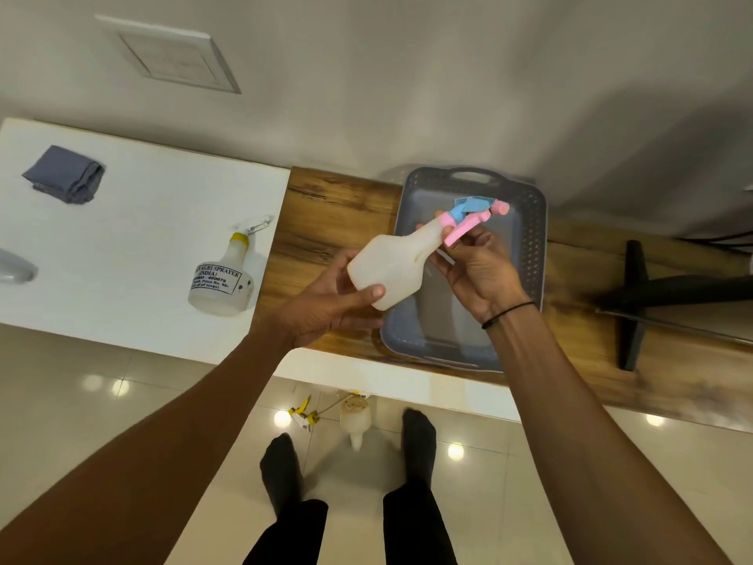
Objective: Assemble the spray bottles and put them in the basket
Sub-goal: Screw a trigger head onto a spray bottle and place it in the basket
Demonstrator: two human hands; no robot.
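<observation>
Left hand (326,303) cups the base of a white translucent spray bottle (393,269), thumb pressed on its side. Right hand (478,271) grips the neck end, fingers wrapped around the pink trigger of the pink-and-blue spray head (472,216), which sits on the bottle's neck. Bottle is held tilted, head pointing up and right, in the air above the grey plastic basket (529,238). A thin black band (507,314) sits on the right wrist.

The basket rests on the wood-grain part of the bench (326,205), its inside showing no other bottle. Left of it, on the white bench section (142,218), a second spray bottle (224,279) with a yellow collar and white head lies on its side, printed label facing up. Further left, a folded grey cloth (65,175) lies well apart. On the tiled floor (570,462) between the person's black-socked feet (281,471), another bottle (356,420) and a loose yellow sprayer part (303,413) lie. A black stand (635,303) rests on the bench at right.
</observation>
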